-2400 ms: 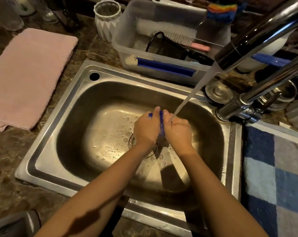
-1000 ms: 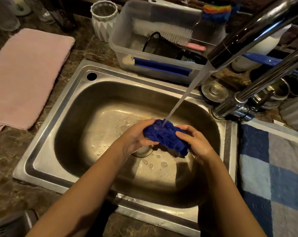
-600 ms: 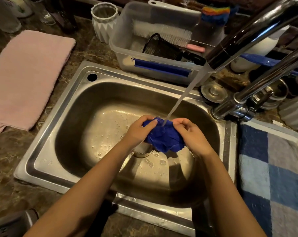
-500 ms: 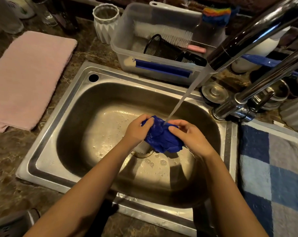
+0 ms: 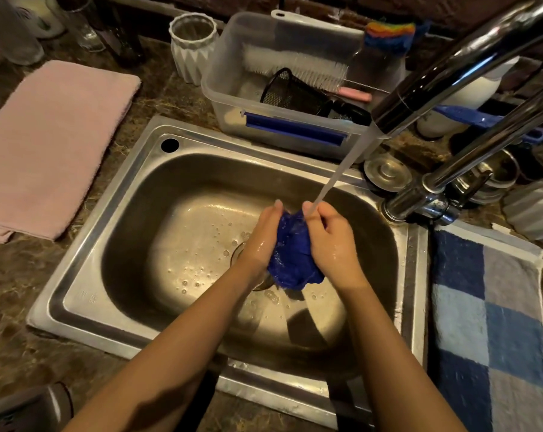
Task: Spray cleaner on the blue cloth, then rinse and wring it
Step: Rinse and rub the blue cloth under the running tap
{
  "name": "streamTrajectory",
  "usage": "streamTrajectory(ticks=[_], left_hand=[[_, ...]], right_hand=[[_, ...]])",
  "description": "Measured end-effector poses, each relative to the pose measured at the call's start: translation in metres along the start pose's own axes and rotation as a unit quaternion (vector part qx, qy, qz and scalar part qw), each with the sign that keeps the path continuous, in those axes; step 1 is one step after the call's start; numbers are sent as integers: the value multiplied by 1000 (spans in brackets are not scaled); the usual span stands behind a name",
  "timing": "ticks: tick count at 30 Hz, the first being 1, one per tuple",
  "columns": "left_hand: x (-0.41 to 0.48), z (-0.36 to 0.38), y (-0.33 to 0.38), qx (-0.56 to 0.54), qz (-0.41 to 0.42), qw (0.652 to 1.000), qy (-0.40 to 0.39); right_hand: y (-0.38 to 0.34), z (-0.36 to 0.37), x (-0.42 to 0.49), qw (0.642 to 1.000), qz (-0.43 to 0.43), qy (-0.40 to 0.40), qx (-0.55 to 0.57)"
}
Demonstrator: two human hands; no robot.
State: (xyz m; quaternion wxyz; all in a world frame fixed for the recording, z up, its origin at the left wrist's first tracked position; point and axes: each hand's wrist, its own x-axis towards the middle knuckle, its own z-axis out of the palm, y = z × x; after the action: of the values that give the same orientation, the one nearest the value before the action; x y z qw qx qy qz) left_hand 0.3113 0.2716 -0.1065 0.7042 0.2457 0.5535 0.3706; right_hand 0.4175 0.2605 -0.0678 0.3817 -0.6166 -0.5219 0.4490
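Both hands, left hand [image 5: 259, 235] and right hand [image 5: 334, 241], fingers clamped on bunched blue cloth [image 5: 292, 254] under water stream [image 5: 341, 169]; cloth middle, sink [image 5: 114, 194] drain mostly hidden.

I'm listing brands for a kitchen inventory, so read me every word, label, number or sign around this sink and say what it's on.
Nothing here can be read.
Stamped mark on the sink, front-left rim: too faint to read.
Dark printed mark on the white container, top left: blurred, unreadable.
Blue cloth: no lettering shows.
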Motion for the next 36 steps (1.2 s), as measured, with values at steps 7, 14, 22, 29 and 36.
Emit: streamTrajectory(ticks=[7, 14, 22, 29, 36], left_hand=[[-4, -3, 2, -108, -105, 988, -37], [12, -10, 4, -150, -72, 985, 48], [6, 4, -7, -22, -72, 994, 85], [5, 3, -5, 31, -23, 993, 114], [16, -22, 6, -43, -10, 995, 95]], right_hand=[[9, 0, 21, 996, 50, 63, -24], [10, 12, -15, 977, 4, -95, -192], [14, 34, 8, 963, 37, 59, -259], [43, 24, 21, 986, 163, 13, 24], [41, -17, 5, 982, 116, -151, -13]])
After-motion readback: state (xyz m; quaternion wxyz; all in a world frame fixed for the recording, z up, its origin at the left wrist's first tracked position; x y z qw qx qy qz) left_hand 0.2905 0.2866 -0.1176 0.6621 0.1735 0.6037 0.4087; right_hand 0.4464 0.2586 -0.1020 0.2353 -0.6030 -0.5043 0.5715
